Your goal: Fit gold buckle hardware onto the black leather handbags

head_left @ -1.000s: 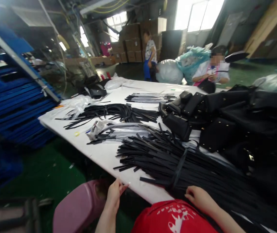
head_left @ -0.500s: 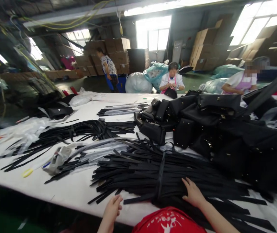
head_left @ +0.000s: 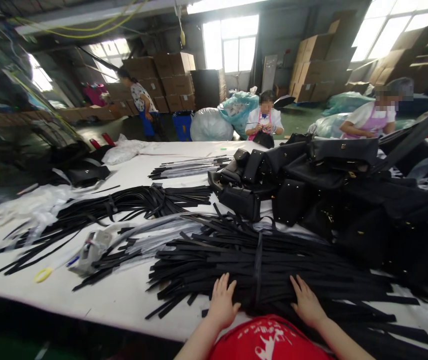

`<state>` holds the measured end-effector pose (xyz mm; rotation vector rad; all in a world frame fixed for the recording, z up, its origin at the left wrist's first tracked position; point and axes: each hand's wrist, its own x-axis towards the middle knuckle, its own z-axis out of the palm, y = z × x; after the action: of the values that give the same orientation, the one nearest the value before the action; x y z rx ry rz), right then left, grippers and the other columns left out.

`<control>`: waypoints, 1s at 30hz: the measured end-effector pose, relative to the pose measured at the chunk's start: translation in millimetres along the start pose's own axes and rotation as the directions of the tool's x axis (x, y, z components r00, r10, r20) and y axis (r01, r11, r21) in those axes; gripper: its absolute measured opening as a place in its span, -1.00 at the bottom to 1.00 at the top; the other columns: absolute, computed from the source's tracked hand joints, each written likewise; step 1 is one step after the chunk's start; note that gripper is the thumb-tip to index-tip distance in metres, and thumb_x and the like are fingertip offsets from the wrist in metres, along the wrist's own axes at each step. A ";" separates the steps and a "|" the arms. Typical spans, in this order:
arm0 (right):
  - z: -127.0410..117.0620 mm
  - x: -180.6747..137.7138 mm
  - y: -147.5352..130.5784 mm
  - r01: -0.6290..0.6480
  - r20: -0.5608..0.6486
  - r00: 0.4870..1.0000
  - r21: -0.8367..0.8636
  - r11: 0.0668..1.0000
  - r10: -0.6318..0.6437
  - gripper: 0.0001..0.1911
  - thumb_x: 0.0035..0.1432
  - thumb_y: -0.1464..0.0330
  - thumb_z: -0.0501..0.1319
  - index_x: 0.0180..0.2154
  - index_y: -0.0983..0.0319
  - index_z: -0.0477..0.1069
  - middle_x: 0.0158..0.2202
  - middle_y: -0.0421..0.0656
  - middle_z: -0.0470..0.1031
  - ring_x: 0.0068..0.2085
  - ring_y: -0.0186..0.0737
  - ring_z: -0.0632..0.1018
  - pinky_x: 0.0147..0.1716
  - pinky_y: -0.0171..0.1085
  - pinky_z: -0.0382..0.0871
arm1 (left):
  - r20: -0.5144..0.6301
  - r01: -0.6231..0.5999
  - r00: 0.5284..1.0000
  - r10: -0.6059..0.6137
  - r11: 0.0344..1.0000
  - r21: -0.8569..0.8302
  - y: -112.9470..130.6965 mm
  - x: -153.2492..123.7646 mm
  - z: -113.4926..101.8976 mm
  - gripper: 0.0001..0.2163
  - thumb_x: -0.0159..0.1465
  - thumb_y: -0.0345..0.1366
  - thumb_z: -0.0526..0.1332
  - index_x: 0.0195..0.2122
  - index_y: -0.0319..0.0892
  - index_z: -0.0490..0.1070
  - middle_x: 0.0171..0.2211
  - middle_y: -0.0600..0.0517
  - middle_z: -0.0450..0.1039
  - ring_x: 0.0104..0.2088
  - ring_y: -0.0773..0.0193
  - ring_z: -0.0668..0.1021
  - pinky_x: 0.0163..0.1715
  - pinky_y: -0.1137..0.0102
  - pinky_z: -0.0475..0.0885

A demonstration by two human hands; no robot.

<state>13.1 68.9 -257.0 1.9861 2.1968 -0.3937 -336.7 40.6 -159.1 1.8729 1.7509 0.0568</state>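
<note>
A big bundle of black straps, tied round its middle by one black strap, lies on the white table right in front of me. My left hand rests flat on the near left part of the bundle, fingers stretched out. My right hand lies flat on the bundle to the right of the tie, fingers apart. Neither hand holds anything.
A heap of black bags fills the table's right side. More strap bundles and strips in clear plastic lie to the left, with a yellow ring. Two people sit at the far side; another stands by cardboard boxes.
My left hand has moved from the table's edge up onto the strap bundle. My right hand stays on the bundle, now lying flatter. The view has turned to face the table.
</note>
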 end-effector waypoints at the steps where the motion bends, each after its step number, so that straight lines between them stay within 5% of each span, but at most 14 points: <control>1: 1.0 -2.4 0.5 -0.004 -0.013 1.000 0.010 1.000 0.004 -0.17 0.00 0.42 0.14 0.32 0.35 0.03 0.35 0.10 0.04 0.34 0.05 0.13 0.26 -0.08 0.08 | -0.010 -0.033 0.999 0.033 0.999 0.044 -2.6 8.7 -1.9 -0.33 0.15 -0.10 0.22 0.30 -0.13 0.17 0.41 -0.12 -0.15 0.38 -0.04 -0.03 0.33 0.03 -0.12; 8: 7.3 -18.9 -0.8 -0.082 -0.078 0.993 0.048 0.995 0.086 -0.28 0.03 0.40 0.05 0.27 0.38 0.14 0.31 0.09 0.15 0.29 0.02 0.25 0.23 -0.08 0.16 | -0.122 -0.128 0.981 0.154 0.972 0.195 -58.5 45.9 1.4 -0.21 0.19 0.01 0.18 0.39 -0.04 -0.11 0.43 -0.09 -0.33 0.40 -0.04 -0.12 0.32 -0.01 -0.12; 13: 7.9 -16.5 1.5 -0.139 -0.125 0.982 0.033 0.990 0.142 -0.31 -0.03 0.31 0.07 0.16 0.46 0.27 0.17 0.17 0.33 0.20 0.09 0.36 0.22 -0.05 0.19 | -0.203 -0.206 0.946 0.253 0.952 0.227 -89.2 49.5 38.8 -0.20 0.18 -0.06 0.20 0.39 -0.08 -0.14 0.42 -0.13 -0.30 0.39 -0.04 -0.04 0.31 0.00 -0.02; 18: -12.3 9.4 -9.5 -0.075 -0.319 0.945 -0.019 0.997 0.066 -0.32 0.02 0.18 0.09 0.13 0.45 0.26 0.16 0.21 0.31 0.21 0.20 0.33 0.20 0.03 0.21 | -0.215 -0.242 0.930 0.297 0.937 0.250 -103.2 56.6 72.5 -0.11 0.11 -0.10 0.22 0.40 -0.14 -0.21 0.41 -0.17 -0.27 0.37 -0.10 0.02 0.27 -0.03 0.08; 22: -45.7 74.2 -39.4 0.045 -0.370 0.928 0.006 0.999 -0.039 -0.28 0.07 0.11 0.10 0.18 0.38 0.16 0.20 0.18 0.24 0.23 0.19 0.29 0.21 0.05 0.18 | -0.294 -0.287 0.873 0.390 0.897 0.337 -115.3 63.8 86.7 -0.14 0.12 -0.05 0.21 0.38 -0.21 -0.12 0.38 -0.22 -0.07 0.33 -0.09 0.14 0.24 0.04 0.16; 27: -100.6 212.7 -98.9 0.122 -0.359 0.932 0.172 0.978 -0.053 -0.11 -0.02 0.08 0.16 0.24 0.43 0.01 0.19 0.24 0.23 0.24 0.24 0.27 0.20 0.06 0.16 | -0.533 -0.218 0.652 0.540 0.806 0.550 -123.1 74.2 93.4 -0.51 0.30 -0.23 0.14 0.27 -0.08 0.19 0.22 -0.02 0.33 0.27 0.20 0.28 0.29 0.30 0.10; 30: -129.4 282.6 -139.5 0.039 -0.282 0.957 0.371 0.928 0.073 0.08 -0.18 0.14 0.26 0.26 0.53 -0.10 0.27 0.35 0.07 0.30 0.33 0.12 0.20 0.11 0.11 | -0.497 -0.206 0.684 0.534 0.795 0.571 -120.1 72.0 87.7 -0.55 0.33 -0.26 0.10 0.26 -0.06 0.20 0.23 -0.01 0.31 0.26 0.22 0.30 0.28 0.30 0.11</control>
<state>-148.3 363.8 -202.0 2.3955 2.4242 -0.5905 -399.8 72.7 -308.4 2.8358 1.8516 0.5407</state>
